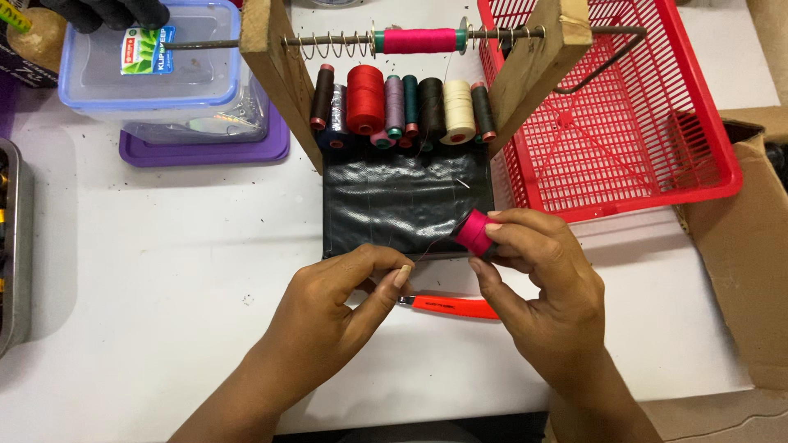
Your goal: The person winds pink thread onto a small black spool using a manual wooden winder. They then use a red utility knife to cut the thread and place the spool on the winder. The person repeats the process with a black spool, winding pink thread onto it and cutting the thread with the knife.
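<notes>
My right hand (pixel 538 279) holds a small pink thread spool (pixel 474 231) between thumb and fingers, just over the front right corner of a black base plate (pixel 402 201). My left hand (pixel 341 299) pinches the end of the thin pink thread near the plate's front edge; the strand runs between the two hands. An orange-handled cutter (pixel 451 307) lies on the white table (pixel 164 271) between my hands. Behind them stands a wooden winder frame (pixel 275 61) with a metal rod carrying a spring and a pink spool (pixel 419 40).
A row of coloured thread spools (pixel 402 107) stands on the frame's base. A red plastic basket (pixel 624 115) sits at the right, a cardboard box (pixel 747 246) beyond it. Clear plastic containers (pixel 156 74) rest at the back left, a gloved hand (pixel 107 12) above them. A metal tray (pixel 16 246) occupies the left edge.
</notes>
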